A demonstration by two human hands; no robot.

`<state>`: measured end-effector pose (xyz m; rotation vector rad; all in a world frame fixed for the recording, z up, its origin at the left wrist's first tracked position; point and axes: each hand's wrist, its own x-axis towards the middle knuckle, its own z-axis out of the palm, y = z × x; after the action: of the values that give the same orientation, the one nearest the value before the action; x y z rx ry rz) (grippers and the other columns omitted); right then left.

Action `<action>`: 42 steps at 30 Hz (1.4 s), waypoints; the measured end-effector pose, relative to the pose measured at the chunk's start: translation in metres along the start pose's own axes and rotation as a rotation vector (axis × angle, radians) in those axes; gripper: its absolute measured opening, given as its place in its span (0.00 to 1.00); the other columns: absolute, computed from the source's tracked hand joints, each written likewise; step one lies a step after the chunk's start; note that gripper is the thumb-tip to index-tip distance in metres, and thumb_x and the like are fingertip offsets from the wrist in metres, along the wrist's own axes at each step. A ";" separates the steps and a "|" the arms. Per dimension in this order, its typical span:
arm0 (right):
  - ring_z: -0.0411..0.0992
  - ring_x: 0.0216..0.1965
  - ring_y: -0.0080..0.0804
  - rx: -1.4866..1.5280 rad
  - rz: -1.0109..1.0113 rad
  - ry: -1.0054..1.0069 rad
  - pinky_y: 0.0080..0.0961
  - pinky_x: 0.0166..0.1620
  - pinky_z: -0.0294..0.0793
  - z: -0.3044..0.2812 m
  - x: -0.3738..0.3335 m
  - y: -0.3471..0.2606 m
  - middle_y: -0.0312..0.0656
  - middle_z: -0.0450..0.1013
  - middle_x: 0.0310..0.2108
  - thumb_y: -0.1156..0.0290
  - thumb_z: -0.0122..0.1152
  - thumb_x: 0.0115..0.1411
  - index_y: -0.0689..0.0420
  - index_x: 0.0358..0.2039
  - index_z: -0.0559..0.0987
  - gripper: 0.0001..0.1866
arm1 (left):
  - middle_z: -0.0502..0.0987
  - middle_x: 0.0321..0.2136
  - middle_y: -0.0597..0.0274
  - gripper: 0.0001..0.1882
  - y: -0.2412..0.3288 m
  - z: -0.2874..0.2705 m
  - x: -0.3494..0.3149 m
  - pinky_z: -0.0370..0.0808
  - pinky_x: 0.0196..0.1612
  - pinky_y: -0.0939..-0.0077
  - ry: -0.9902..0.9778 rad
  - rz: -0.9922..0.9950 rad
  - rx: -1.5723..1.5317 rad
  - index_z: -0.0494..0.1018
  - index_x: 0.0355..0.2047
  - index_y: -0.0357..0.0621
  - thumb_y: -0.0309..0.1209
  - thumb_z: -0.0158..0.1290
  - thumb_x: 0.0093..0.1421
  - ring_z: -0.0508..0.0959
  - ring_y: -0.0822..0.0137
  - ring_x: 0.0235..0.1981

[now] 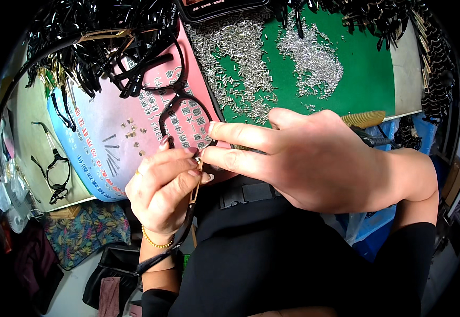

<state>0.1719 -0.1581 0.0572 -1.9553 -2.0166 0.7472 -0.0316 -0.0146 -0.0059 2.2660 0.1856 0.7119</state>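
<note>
A black eyeglass frame (191,94) is held between my two hands, its rims pointing away from me. My left hand (158,193) pinches it at the near corner, where a black temple arm (189,222) with a gold-coloured core runs back over my wrist. From the right, my right hand (320,164) reaches across with two fingers stretched to the same corner, its fingertips against the rim. Whatever small part lies between the fingertips at the hinge is mostly hidden. Beneath the frame is a pink and blue printed sheet (129,111).
Black temple arms (77,63) heap at the far left. Small silver metal pieces (240,63) and a second silver pile (314,63) cover parts of a green mat (367,79). Gold bits (133,129) and thin dark rods (112,156) lie left of my hands. Another eyeglass frame (58,171) rests farther left.
</note>
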 end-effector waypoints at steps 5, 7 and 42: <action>0.69 0.25 0.23 -0.195 -0.051 0.080 0.15 0.19 0.68 0.004 0.000 -0.002 0.25 0.74 0.54 0.71 0.63 0.52 0.38 0.53 0.79 0.26 | 0.80 0.31 0.59 0.15 0.004 0.000 -0.007 0.78 0.50 0.55 0.036 -0.092 -0.072 0.76 0.37 0.42 0.18 0.66 0.51 0.84 0.57 0.34; 0.68 0.25 0.22 -0.352 -0.102 0.148 0.13 0.18 0.65 0.009 0.003 -0.002 0.24 0.74 0.51 0.67 0.63 0.53 0.38 0.52 0.80 0.24 | 0.78 0.30 0.58 0.14 0.005 0.000 -0.013 0.76 0.54 0.50 0.046 -0.186 -0.171 0.76 0.36 0.40 0.15 0.64 0.51 0.84 0.57 0.35; 0.78 0.35 0.44 -0.258 0.659 0.555 0.33 0.36 0.75 -0.062 -0.014 0.079 0.49 0.78 0.38 0.70 0.62 0.65 0.59 0.40 0.76 0.08 | 0.72 0.34 0.57 0.14 -0.058 -0.143 -0.017 0.73 0.42 0.64 0.498 -0.655 0.681 0.80 0.42 0.47 0.37 0.65 0.58 0.73 0.57 0.35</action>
<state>0.2724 -0.1621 0.0712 -2.6342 -1.1885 0.0066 -0.1194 0.1090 0.0278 2.3396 1.5234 0.9134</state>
